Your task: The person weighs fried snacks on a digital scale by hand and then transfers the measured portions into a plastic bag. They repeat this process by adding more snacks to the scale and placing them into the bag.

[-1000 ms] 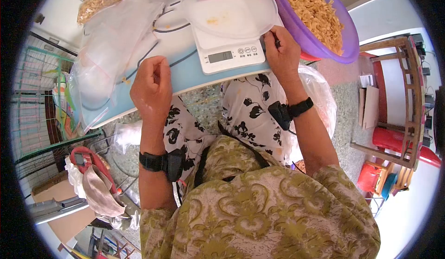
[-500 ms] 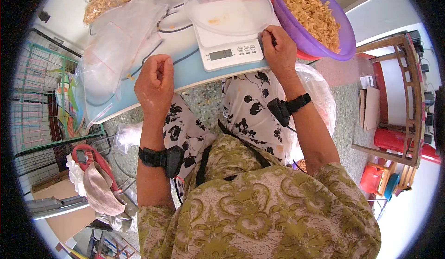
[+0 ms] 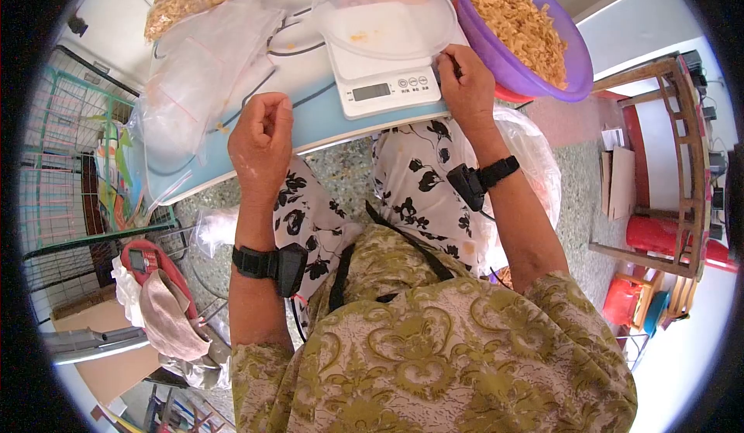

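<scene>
A seeming pause beside the scale (image 3: pixel 397 101)
Left hand (image 3: pixel 261 137) curls closed at the table's (image 3: pixel 322 121) near edge; right hand (image 3: pixel 469 86) curls narrowly, its hold unclear.

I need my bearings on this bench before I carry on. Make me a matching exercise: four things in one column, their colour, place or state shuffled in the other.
Things:
1. Bowl
2. Scale
3. Clear plastic bags
4. Right hand

Colour, place or state:
A. Lying flat on the table, left of the scale
B. Curled near the scale's right front corner
C. Purple, holding golden pieces
D. White, bearing a round translucent dish

Right pairs: 1-C, 2-D, 3-A, 4-B
</scene>
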The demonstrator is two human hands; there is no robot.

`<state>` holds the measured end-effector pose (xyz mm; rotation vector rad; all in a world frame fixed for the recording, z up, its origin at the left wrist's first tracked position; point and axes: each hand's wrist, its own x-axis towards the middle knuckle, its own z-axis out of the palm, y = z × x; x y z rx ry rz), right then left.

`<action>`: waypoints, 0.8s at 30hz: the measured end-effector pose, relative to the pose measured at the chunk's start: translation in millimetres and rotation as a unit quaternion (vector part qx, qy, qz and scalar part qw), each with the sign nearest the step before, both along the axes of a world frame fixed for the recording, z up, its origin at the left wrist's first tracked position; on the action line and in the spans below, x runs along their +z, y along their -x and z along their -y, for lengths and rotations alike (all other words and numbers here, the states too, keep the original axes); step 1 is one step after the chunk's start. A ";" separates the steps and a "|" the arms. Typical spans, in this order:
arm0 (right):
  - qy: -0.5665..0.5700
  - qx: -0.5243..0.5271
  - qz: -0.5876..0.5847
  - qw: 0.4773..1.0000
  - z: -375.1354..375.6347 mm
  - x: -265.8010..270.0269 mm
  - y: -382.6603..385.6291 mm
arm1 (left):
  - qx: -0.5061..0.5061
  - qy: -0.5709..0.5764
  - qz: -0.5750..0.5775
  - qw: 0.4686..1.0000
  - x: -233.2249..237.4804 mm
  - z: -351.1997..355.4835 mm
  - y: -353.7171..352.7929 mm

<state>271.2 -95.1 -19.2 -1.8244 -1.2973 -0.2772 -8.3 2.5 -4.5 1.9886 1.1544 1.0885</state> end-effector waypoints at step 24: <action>-0.012 0.012 0.017 1.000 3.2 -0.1 -0.3 | -0.095 0.170 0.150 0.969 2.8 4.2 19.8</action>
